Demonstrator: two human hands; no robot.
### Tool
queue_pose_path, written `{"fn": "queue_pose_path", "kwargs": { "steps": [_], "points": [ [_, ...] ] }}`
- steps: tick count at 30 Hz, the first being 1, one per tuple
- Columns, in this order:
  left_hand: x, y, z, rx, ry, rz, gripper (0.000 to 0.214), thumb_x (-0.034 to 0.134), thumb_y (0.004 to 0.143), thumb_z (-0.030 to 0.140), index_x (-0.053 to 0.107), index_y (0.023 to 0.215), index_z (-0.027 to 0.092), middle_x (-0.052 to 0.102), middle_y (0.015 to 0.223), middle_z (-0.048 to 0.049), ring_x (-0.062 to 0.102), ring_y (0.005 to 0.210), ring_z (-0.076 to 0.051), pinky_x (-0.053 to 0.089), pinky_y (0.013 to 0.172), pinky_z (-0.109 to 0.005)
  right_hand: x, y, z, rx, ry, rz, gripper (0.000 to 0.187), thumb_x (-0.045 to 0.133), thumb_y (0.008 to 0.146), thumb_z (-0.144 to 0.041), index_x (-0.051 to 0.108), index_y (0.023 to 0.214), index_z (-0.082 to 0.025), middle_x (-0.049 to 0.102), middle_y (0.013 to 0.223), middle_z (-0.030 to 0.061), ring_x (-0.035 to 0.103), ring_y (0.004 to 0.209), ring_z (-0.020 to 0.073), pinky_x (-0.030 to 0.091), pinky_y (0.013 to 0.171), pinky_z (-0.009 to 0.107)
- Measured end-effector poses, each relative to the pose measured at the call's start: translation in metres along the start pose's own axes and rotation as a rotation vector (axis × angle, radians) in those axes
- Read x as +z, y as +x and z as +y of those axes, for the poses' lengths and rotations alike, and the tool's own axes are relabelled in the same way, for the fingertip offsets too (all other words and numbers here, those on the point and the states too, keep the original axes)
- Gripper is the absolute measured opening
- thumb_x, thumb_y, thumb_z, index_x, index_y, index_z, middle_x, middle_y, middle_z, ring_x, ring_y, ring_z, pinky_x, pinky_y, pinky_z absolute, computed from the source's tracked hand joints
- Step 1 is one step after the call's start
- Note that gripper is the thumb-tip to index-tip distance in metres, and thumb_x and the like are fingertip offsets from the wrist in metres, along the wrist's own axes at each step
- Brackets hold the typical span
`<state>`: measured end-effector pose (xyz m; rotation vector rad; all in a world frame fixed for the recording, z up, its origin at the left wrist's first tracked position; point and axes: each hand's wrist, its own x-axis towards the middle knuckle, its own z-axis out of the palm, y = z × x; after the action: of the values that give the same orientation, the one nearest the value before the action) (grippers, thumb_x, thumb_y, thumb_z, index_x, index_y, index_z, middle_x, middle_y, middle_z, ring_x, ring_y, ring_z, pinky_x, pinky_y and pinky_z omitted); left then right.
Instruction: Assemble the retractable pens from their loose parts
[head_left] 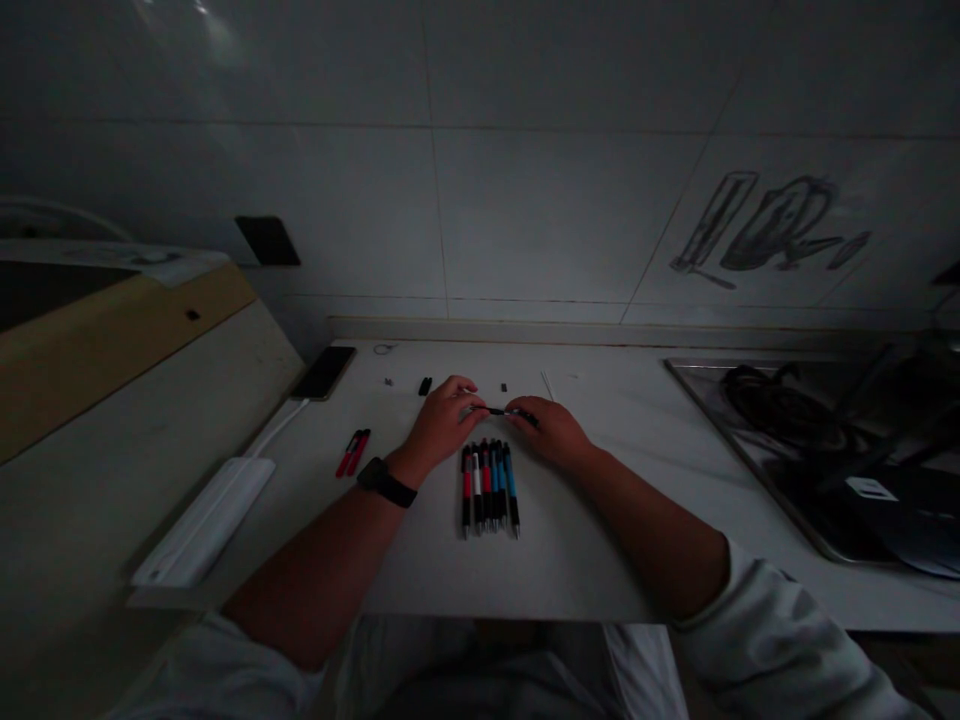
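Observation:
My left hand (pixel 444 420) and my right hand (pixel 553 430) meet over the white counter, both closed on a slim dark pen (pixel 496 411) held level between them. Fingers cover both its ends, so I cannot tell whether it is whole. Just below lies a row of several click pens (pixel 487 490) in red, white and blue with black grips. Left of my left wrist are red pen barrels (pixel 352 453). Beyond my hands lie small black tubular pieces (pixel 425 386), another small dark piece (pixel 504 387), thin white sticks (pixel 547 385) and tiny grey bits (pixel 388 381).
A phone (pixel 325 373) lies at the back left, with a white cable running to a white power strip (pixel 206 522). A metal-edged stove (pixel 750 440) takes up the right side. The tiled wall (pixel 525 220) rises behind the counter (pixel 585 570).

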<state>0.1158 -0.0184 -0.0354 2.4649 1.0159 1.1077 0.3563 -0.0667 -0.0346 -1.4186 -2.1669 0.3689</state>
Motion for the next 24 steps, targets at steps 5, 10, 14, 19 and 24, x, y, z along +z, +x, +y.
{"fn": "queue_pose_path", "kwargs": {
  "steps": [5, 10, 14, 19, 24],
  "points": [
    [-0.001, 0.000, -0.001, -0.007, -0.020, 0.022, 0.006, 0.071, 0.094, 0.024, 0.074, 0.100, 0.022, 0.062, 0.114, -0.0058, 0.063, 0.111, -0.021, 0.053, 0.101, -0.039, 0.001, 0.002, 0.005, -0.015, -0.032, 0.071, 0.022, 0.056, 0.102, -0.032, 0.071, 0.114, -0.023, 0.074, 0.109, 0.0076, 0.068, 0.097, 0.0203, 0.049, 0.089, 0.031],
    [-0.003, 0.002, -0.005, -0.025, -0.042, 0.037, 0.007, 0.069, 0.096, 0.023, 0.072, 0.102, 0.022, 0.065, 0.105, -0.0042, 0.064, 0.103, -0.021, 0.053, 0.096, -0.037, -0.008, 0.001, 0.007, 0.021, -0.090, 0.099, 0.019, 0.057, 0.098, -0.029, 0.071, 0.110, -0.024, 0.073, 0.106, 0.0069, 0.066, 0.095, 0.0201, 0.048, 0.085, 0.030],
    [-0.006, 0.003, -0.011, -0.108, -0.016, 0.069, 0.007, 0.066, 0.096, 0.022, 0.071, 0.102, 0.021, 0.070, 0.103, -0.0047, 0.065, 0.101, -0.022, 0.052, 0.094, -0.038, -0.018, 0.001, 0.010, 0.092, -0.174, 0.144, 0.017, 0.058, 0.095, -0.028, 0.072, 0.104, -0.023, 0.071, 0.103, 0.0067, 0.064, 0.091, 0.0198, 0.046, 0.081, 0.030],
    [-0.008, 0.003, -0.012, -0.181, 0.031, 0.013, 0.010, 0.066, 0.095, 0.019, 0.072, 0.102, 0.021, 0.072, 0.102, -0.0057, 0.066, 0.093, -0.022, 0.052, 0.090, -0.038, -0.021, 0.001, 0.012, 0.165, -0.250, 0.129, 0.017, 0.059, 0.094, -0.028, 0.073, 0.103, -0.023, 0.071, 0.103, 0.0062, 0.063, 0.087, 0.0185, 0.042, 0.075, 0.028],
    [-0.009, 0.001, -0.009, -0.160, 0.120, -0.068, 0.013, 0.066, 0.094, 0.017, 0.072, 0.105, 0.020, 0.071, 0.106, -0.0080, 0.067, 0.099, -0.026, 0.051, 0.092, -0.040, -0.021, 0.001, 0.008, 0.174, -0.306, 0.047, 0.019, 0.058, 0.096, -0.030, 0.073, 0.104, -0.024, 0.071, 0.104, 0.0067, 0.062, 0.084, 0.0177, 0.039, 0.070, 0.027]
  ]
}}
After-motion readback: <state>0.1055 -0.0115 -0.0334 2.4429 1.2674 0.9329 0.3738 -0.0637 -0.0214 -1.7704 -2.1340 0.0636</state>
